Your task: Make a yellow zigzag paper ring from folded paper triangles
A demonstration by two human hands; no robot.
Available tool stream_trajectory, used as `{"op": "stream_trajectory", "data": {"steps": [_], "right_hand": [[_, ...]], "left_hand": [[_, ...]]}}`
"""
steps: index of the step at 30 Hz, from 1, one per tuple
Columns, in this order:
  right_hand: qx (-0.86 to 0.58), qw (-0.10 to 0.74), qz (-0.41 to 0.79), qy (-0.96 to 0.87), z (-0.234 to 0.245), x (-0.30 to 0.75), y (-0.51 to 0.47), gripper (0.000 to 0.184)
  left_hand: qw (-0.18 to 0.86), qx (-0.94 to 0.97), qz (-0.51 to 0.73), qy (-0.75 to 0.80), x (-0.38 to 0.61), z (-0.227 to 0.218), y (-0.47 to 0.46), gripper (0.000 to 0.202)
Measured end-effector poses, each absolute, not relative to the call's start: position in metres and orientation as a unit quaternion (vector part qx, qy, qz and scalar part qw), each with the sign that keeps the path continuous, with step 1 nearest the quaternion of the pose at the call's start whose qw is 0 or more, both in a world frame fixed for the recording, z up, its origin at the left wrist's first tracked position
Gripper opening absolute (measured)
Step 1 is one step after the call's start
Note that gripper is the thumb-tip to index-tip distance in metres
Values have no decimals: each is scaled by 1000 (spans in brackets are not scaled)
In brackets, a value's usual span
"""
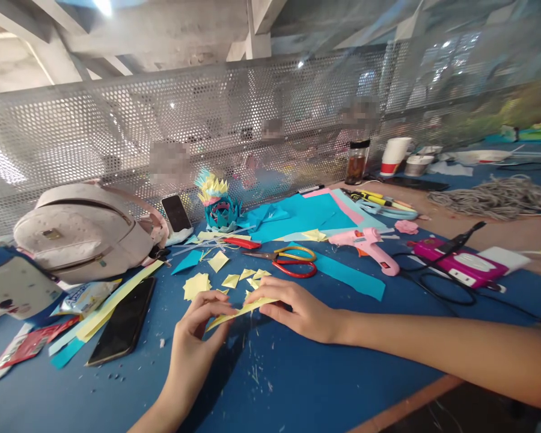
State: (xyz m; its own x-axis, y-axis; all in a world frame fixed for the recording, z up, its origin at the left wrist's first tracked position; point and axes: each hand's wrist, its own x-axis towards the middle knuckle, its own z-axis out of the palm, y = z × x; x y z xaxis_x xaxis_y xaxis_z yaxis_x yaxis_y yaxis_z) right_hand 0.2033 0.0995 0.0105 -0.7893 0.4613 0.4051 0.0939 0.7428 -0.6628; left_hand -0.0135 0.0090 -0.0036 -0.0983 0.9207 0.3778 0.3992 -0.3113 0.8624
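A narrow yellow paper strip (247, 308) is held between my two hands, slightly above the blue table. My left hand (201, 328) pinches its left end between thumb and fingers. At the strip's right end my right hand (297, 307) is closed on it, its thumb beneath. Just beyond lie several small folded yellow paper pieces (231, 281) and a stack of yellow paper squares (197, 286). Scissors (293, 261) with yellow and red handles rest behind my right hand. A blue and yellow folded-paper figure (220, 207) stands farther back.
A pink glue gun (367, 246), a blue paper strip (349, 276) and a magenta power strip (460, 261) lie right. Blue paper sheets (304, 216) and a red cutter (242, 243) are behind. On the left are a black phone (124, 325) and a backpack (85, 228).
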Motion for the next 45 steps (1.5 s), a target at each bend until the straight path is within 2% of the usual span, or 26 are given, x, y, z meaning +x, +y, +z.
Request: {"op": "stream_trajectory", "data": {"steps": [2, 7, 15, 20, 26, 32, 36, 42, 45], "right_hand": [[-147, 282, 329, -889, 10, 204, 100, 29], [-128, 285, 339, -887, 12, 206, 98, 34], [-112, 312, 311, -890, 8, 204, 100, 37], [-118, 286, 334, -890, 11, 204, 98, 34], [-168, 316, 334, -872, 12, 204, 97, 32], [-200, 319, 371, -849, 10, 201, 98, 28], [-190, 297, 354, -866, 8, 201, 97, 20], [-135, 228, 399, -878, 9, 201, 96, 18], [-136, 250, 375, -882, 10, 202, 102, 17]], "left_hand": [[295, 588, 523, 541, -12, -2, 8, 14], [401, 498, 547, 540, -7, 3, 8, 42], [462, 503, 536, 496, 1, -4, 9, 50], [456, 502, 520, 519, 3, 4, 6, 35], [414, 505, 523, 547, 1, 4, 9, 33], [304, 606, 445, 585, -8, 0, 10, 27], [263, 623, 440, 590, -10, 2, 9, 27], [271, 695, 369, 555, -1, 2, 4, 10], [273, 726, 336, 534, 1, 1, 1, 12]]}}
